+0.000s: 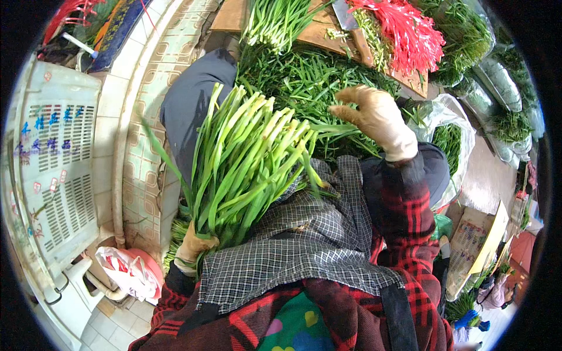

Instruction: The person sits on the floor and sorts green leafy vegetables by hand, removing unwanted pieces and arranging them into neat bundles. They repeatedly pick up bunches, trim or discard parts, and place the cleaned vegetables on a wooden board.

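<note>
My left hand (197,245), in a pale glove, grips a thick bundle of garlic chives (250,162) low down, its pale cut ends fanning up and away from me. The bundle rests across the checked apron (303,250) on my lap. Raised over my right knee, my right hand (377,118), also gloved, has thumb and fingers apart with nothing seen between them. Beneath and beyond that hand spreads a heap of loose green leaves (303,83). Another bunch of chives (274,26) lies at the near edge of a wooden board (322,33).
On the board are a cleaver (355,35), chopped trimmings (373,33) and red plastic ties (408,35). Wrapped greens (496,87) and an open plastic bag (456,118) lie at the right. A plastic crate (61,162) and a white bag (129,272) stand left. A person (496,291) is at far right.
</note>
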The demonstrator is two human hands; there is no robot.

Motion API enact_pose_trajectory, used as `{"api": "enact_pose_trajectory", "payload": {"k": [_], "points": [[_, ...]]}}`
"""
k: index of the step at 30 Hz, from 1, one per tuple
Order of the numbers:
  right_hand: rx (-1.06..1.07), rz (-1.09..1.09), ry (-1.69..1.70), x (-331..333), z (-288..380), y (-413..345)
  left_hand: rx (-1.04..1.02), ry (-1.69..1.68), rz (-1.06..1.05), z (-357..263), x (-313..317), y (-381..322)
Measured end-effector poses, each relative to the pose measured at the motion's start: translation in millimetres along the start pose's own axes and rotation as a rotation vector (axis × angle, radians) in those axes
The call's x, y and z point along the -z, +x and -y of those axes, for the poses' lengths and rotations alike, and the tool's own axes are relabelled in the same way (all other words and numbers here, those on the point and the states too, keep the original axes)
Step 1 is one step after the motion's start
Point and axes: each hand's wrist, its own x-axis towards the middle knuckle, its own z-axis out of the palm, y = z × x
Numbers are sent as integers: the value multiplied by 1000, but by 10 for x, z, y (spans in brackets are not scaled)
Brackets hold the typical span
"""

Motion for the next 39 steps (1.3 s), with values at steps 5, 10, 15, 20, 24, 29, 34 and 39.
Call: {"api": "enact_pose_trajectory", "payload": {"k": [5, 10, 15, 20, 24, 29, 34, 39], "points": [[462, -46, -112, -52, 481, -277, -314, 502, -29, -195, -77, -78], [327, -157, 296, -680, 491, -206, -58, 226, 21, -271, -145, -161], [-92, -269, 739, -574, 244, -300, 40, 226, -50, -117, -194, -278], [-96, -133, 833, -5, 315, -319, 152, 129, -112, -141, -198, -321], [98, 296, 617, -69, 492, -213, 179, 92, -139, -205, -206, -298], [-116, 382, 984, -449, 522, -238, 216, 65, -173, -213, -214, -338], [-280, 207, 1403, -618, 423, -465, 227, 43, -186, -204, -228, -350], [-214, 17, 1508, -732, 350, -497, 231, 32, -194, -224, -232, -348]]}}
